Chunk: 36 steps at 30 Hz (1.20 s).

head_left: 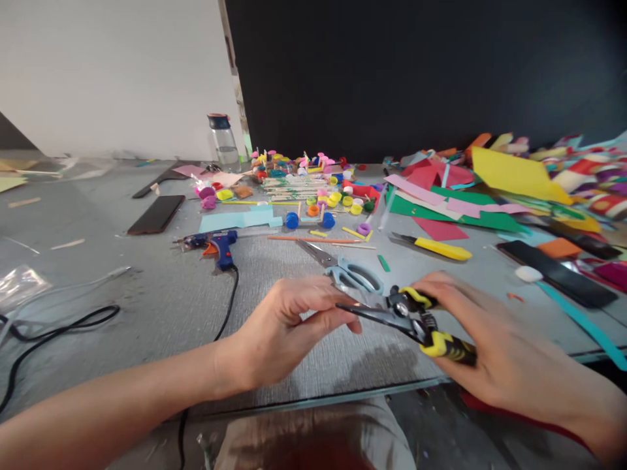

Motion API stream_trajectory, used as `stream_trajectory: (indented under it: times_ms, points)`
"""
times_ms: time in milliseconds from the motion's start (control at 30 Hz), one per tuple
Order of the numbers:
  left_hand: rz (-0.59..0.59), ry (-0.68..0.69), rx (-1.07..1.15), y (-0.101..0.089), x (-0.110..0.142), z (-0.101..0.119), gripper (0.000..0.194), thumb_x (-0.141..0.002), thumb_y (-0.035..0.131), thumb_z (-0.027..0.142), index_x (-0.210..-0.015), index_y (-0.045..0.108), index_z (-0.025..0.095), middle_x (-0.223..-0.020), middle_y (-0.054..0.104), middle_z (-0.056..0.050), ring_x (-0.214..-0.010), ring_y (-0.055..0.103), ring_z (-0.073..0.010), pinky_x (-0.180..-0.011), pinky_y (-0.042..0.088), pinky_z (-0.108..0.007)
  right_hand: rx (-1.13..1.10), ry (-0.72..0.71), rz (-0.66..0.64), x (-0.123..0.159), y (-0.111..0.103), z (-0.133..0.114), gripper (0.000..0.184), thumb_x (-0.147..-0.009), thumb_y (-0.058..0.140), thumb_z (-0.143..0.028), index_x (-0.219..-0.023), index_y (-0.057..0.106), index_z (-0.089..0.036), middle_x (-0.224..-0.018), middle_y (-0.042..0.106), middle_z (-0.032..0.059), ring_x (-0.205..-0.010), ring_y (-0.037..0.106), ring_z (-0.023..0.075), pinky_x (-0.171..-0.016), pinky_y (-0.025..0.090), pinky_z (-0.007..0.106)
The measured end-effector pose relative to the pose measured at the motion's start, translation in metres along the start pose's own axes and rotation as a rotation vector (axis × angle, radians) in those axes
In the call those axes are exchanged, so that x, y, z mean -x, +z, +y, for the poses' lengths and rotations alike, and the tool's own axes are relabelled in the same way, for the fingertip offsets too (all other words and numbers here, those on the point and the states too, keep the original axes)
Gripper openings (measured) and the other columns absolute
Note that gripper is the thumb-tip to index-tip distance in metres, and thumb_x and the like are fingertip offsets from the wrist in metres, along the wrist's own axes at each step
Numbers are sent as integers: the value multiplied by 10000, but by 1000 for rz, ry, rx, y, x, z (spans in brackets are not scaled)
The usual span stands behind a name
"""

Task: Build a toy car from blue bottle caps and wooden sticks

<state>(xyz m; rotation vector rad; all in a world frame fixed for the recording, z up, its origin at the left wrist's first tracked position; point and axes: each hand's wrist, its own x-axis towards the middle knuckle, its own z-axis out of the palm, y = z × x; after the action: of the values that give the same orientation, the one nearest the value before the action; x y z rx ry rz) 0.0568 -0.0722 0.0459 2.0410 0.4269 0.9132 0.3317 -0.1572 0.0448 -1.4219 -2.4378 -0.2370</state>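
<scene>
- From my end of the head camera, I see the grey counter (147,274) stretching across the view, craft pieces crowding its far side.
- I see the right hand (504,359) clamped around the spread handles of the black-and-yellow cutters.
- I have the left hand (289,326) well apart from the right, thumb and fingertips close together at the blade end; I cannot tell whether they are clamped on anything.
- I find the cutters (404,303) raised above the counter near its front edge, blades toward the left hand.
- I see a green sheet (460,207) beneath pink strips, beyond the right hand.
- I make out scissors (330,261) lying just beyond the left hand.
- I see a blue glue gun (223,251) farther left, its black cord trailing toward me.
- I spot a yellow-handled knife (443,249) right of the scissors.
- I see a green scrap (383,263) between scissors and knife.
</scene>
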Motion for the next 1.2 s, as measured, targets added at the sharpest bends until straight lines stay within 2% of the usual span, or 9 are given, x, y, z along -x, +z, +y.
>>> stream_trajectory:
  times_ms: [233,467,667,900,1200]
  points:
    - [-30,41,7,0,0,0,204,-962,582,133,-885,770,132,-881,776,-88,-836,695,-175,-755,532,-273,38,10,-6,-2,-6,-1,542,-822,591,-293,-1323,437,-157,-1262,564,166,-1142,607,331,-866,573,433]
    - [-13,14,22,2,2,-2,218,-966,588,147,-856,775,133,-864,757,-85,-812,687,-167,-740,531,-265,82,-7,-12,0,-6,-4,507,-816,590,-265,-1282,454,-121,-1198,582,184,-1063,626,324,-800,580,403]
    - [-20,78,85,2,1,2,217,-957,588,92,-848,766,149,-854,784,-69,-829,702,-158,-760,539,-264,73,-80,88,-2,-3,-3,272,-845,511,-183,-1115,494,-157,-1045,630,162,-898,661,281,-686,576,350]
    - [1,16,24,1,-1,2,218,-960,602,124,-839,780,156,-856,782,-52,-810,696,-149,-753,528,-250,-39,12,-12,-3,0,-4,510,-860,557,-284,-1331,409,-160,-1236,600,180,-1101,647,326,-854,590,436]
    - [1,2,26,3,1,-4,230,-973,580,169,-854,777,156,-845,763,-69,-827,672,-168,-764,529,-284,59,-7,-18,-3,-2,-3,503,-831,595,-293,-1285,447,-136,-1198,592,188,-1064,637,331,-803,587,420]
